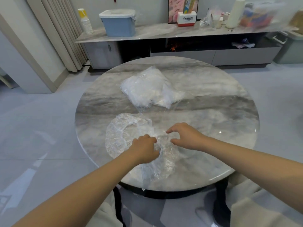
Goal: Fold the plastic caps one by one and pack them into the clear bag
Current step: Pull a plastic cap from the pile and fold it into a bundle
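Head view, round marble table seen from above. Left hand (145, 149): fingers curled down onto crinkled film of plastic cap (131, 136), apparently gripping it at the cap's right part. Right hand (185, 136): thumb and fingers arched and spread, tips hovering just over or lightly touching the same film; actual contact hard to judge through transparent plastic, nothing clearly pinched. Plastic cap: clear, gathered rim forming a ring, lying flat on near left part of table (221, 112), partly under both hands, a loose fold trailing toward the near edge. Clear bag (147, 89): farther back, near table centre, tilted, filled with white folded plastic, apart from the cap. Beyond the table: long low cabinet (164, 33) with marble top against far wall, carrying blue lidded bin (118, 23) at left, stack of paper cups (86, 22) farther left, red-and-white box (186, 18) near middle. Curtain (62, 30) at far left.
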### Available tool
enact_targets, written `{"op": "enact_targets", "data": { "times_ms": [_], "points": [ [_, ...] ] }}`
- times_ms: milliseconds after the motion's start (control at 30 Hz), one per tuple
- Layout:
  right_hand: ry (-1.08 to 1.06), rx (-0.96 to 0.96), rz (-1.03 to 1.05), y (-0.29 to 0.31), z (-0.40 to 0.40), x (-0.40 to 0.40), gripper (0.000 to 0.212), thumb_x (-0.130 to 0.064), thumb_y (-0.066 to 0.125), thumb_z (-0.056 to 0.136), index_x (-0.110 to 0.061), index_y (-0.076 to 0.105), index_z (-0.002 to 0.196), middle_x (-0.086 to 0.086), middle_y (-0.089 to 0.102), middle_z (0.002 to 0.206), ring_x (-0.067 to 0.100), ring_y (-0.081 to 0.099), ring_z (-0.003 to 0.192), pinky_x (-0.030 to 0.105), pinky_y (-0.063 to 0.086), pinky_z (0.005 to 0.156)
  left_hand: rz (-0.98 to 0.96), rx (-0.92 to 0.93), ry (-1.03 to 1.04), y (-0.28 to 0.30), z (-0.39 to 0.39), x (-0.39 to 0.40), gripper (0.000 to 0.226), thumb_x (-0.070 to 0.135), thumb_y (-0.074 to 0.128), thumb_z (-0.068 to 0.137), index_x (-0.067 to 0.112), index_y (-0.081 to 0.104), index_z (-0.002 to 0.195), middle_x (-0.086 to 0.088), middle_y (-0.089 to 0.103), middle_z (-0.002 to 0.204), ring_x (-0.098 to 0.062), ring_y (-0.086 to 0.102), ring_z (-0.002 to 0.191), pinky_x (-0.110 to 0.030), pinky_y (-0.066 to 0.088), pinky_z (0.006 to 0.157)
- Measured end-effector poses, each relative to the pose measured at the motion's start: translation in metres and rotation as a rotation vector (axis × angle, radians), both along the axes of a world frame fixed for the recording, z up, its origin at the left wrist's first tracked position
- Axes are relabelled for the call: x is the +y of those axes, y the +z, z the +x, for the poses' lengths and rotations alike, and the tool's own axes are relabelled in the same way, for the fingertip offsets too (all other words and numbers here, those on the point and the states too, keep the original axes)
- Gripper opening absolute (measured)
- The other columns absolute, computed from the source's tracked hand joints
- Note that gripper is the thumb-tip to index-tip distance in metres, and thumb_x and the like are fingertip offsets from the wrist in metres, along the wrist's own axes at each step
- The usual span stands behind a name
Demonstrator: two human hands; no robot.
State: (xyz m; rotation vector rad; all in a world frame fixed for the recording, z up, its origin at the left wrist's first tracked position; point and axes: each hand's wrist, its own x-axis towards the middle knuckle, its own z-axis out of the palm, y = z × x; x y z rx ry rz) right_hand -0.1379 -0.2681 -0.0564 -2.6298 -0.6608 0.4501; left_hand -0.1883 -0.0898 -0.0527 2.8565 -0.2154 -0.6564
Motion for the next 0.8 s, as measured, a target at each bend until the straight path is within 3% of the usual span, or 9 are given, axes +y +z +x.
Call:
{"op": "enact_targets", "data": {
  "times_ms": [133,333,567,800],
  "points": [
    [0.035,0.074,-0.034,-0.011,-0.027,-0.014,0.042,-0.029,0.062,0.088,-0.023,0.055,0.129,-0.003,0.051,0.134,0.014,0.042,0.126,0.027,0.034,0.105,0.077,0.129,-0.095,-0.003,-0.033,-0.003,0.058,0.036,0.052,0.092,0.018,0.033,0.143,-0.008,0.035,0.14,-0.027,0.04,0.124,-0.035,0.037,0.101],
    [0.098,0.105,-0.063,-0.021,-0.04,-0.015,0.041,-0.031,0.065,0.085,-0.024,0.059,0.125,-0.006,0.056,0.13,0.012,0.047,0.121,0.029,0.038,0.102,0.074,0.041,-0.094,-0.021,-0.051,0.003,0.05,0.029,0.059,0.088,0.011,0.036,0.129,-0.008,0.04,0.125,-0.023,0.041,0.111,-0.031,0.044,0.085],
    [0.168,0.015,-0.116,-0.041,-0.054,-0.011,0.05,-0.04,0.072,0.076,-0.033,0.058,0.124,-0.005,0.044,0.13,0.015,0.036,0.122,0.024,0.027,0.103,-0.053,-0.038,-0.156,-0.035,-0.048,0.006,0.06,0.033,0.064,0.083,0.018,0.035,0.132,-0.002,0.037,0.13,-0.018,0.035,0.118,-0.027,0.042,0.092],
    [0.105,-0.105,-0.023,-0.048,-0.059,-0.007,0.023,-0.037,0.057,0.091,-0.03,0.071,0.108,-0.004,0.053,0.131,0.016,0.043,0.121,0.026,0.027,0.102,0.004,-0.065,-0.247,-0.041,-0.048,0.01,0.074,0.043,0.068,0.078,0.022,0.032,0.139,-0.003,0.032,0.135,-0.02,0.033,0.121,-0.027,0.036,0.098]
  ]
}}
